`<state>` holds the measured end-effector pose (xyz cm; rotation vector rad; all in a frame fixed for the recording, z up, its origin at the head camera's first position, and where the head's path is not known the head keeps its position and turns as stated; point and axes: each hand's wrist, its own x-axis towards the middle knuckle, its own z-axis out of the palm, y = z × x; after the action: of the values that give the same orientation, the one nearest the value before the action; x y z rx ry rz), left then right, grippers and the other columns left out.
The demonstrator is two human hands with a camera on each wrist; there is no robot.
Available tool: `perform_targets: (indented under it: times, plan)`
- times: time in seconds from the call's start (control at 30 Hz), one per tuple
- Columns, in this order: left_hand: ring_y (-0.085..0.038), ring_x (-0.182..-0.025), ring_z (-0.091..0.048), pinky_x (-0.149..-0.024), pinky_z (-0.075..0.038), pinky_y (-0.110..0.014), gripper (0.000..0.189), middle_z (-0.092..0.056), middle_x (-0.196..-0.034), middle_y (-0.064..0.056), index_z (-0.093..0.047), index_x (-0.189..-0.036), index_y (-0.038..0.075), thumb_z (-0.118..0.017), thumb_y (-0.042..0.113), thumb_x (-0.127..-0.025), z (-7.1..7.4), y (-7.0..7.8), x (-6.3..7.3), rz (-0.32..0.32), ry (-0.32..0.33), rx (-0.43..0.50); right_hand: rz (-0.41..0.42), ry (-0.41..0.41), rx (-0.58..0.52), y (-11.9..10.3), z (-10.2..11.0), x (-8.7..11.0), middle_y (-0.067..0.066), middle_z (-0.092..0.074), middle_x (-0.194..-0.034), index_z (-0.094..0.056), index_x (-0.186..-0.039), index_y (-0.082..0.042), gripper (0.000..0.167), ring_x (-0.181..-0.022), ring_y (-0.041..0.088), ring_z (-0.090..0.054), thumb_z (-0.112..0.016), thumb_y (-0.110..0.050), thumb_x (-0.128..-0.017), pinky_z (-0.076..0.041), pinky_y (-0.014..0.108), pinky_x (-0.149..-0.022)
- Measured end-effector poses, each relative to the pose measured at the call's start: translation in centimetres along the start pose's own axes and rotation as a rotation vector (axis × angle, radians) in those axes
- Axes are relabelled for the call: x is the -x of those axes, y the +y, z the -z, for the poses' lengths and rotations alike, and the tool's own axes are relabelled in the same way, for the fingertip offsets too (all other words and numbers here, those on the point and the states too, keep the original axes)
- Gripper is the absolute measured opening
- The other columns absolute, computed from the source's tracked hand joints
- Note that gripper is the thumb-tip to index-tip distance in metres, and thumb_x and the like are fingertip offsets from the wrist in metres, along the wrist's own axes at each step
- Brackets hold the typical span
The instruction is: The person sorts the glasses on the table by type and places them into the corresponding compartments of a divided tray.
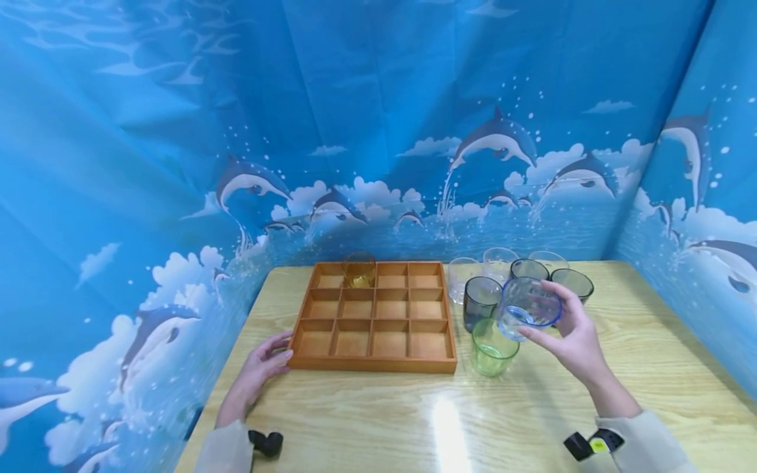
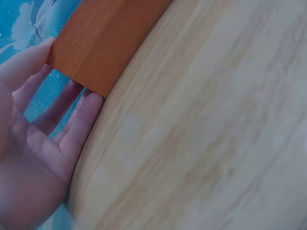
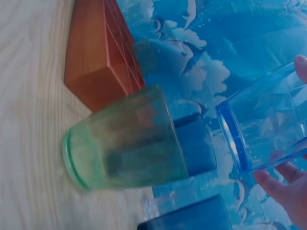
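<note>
In the head view my right hand holds a clear blue-rimmed glass between thumb and fingers, raised off the table. The right wrist view shows the same glass tilted, with fingertips against its side. Below it a green glass stands on the table. My left hand is at the near left corner of a wooden compartment box. In the left wrist view, the thumb and extended fingers touch the end of the box. One amber glass sits in the box's back row.
Several dark grey and clear glasses, among them a grey one and a clear one, stand clustered right of the box. A blue dolphin-print curtain hangs behind the wooden table and along its sides.
</note>
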<state>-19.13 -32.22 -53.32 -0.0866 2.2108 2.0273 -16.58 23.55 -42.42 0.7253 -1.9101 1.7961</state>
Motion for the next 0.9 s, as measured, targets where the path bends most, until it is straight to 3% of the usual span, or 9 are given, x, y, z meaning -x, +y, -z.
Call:
perform_targets:
  times: [0.33, 0.6, 0.9]
  plan:
    - [-0.028, -0.115, -0.048, -0.088, -0.049, -0.039, 0.057, -0.04, -0.136, -0.016, -0.043, -0.138, 0.01, -0.065, 0.025, -0.088, -0.1, 0.1, 0.0, 0.014, -0.002, -0.033, -0.013, -0.024, -0.026, 0.2, -2.3, -1.0, 0.027, -0.044, -0.125, -0.031, -0.136, 0.007, 0.082, -0.109, 0.02, -0.053, -0.067, 0.025, -0.065, -0.045, 0.022, -0.091]
    - [-0.021, -0.112, -0.05, -0.085, -0.05, -0.037, 0.057, -0.041, -0.135, -0.017, -0.043, -0.138, 0.008, -0.065, 0.023, -0.088, -0.2, 0.2, 0.1, 0.0, -0.005, -0.027, -0.018, -0.058, -0.021, 0.7, -4.2, -1.5, 0.032, -0.041, -0.127, -0.029, -0.137, 0.006, 0.082, -0.113, 0.026, -0.05, -0.068, 0.023, -0.067, -0.044, 0.025, -0.093]
    - [-0.028, -0.116, -0.046, -0.087, -0.049, -0.04, 0.055, -0.041, -0.136, -0.016, -0.045, -0.137, 0.009, -0.065, 0.023, -0.087, -0.2, 0.1, 0.0, 0.011, 0.005, -0.011, -0.033, -0.083, -0.044, 1.1, -6.5, -2.3, 0.027, -0.039, -0.133, -0.032, -0.137, 0.005, 0.081, -0.116, 0.03, -0.046, -0.071, 0.018, -0.067, -0.043, 0.029, -0.095]
